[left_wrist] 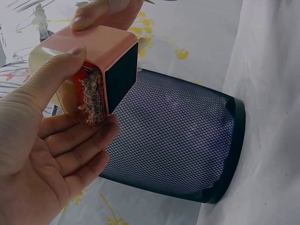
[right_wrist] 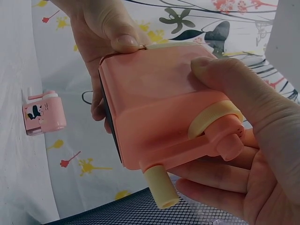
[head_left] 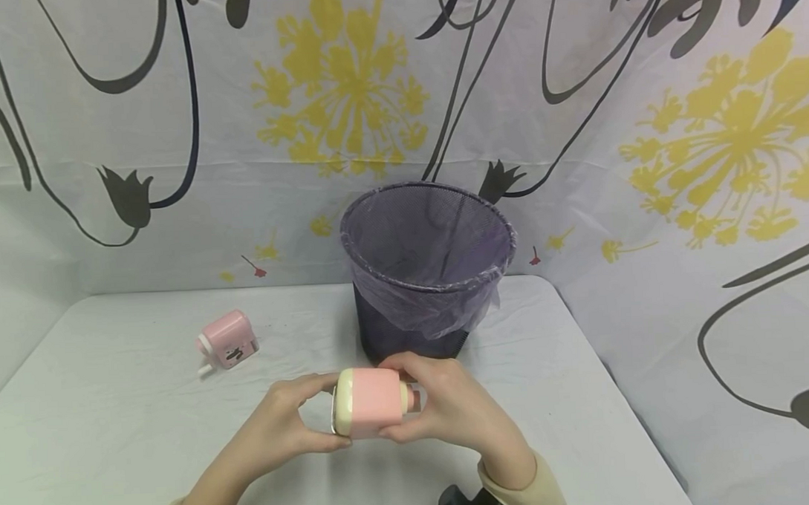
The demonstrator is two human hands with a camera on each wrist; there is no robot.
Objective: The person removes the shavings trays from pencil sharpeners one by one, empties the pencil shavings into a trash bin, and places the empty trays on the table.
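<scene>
Both hands hold a pink and cream hand-crank pencil sharpener [head_left: 376, 402] in front of a bin. My left hand [head_left: 280, 428] grips its cream end with thumb and fingers. Beside the left thumb, a clear-sided compartment packed with pencil shavings [left_wrist: 95, 96] shows in the left wrist view. My right hand [head_left: 450, 403] holds the body at the crank end, thumb on one side and fingers on the other. The pink crank with its cream knob [right_wrist: 161, 186] points down in the right wrist view. A dark base pad [left_wrist: 122, 77] covers one face of the sharpener.
A dark mesh bin [head_left: 407, 323] with a translucent liner [head_left: 440, 311] stands just beyond the hands. A second, pink sharpener [head_left: 228, 340] with a printed figure lies at the left on the white table [head_left: 136, 425]. A dark object [head_left: 473, 501] sits by the right sleeve.
</scene>
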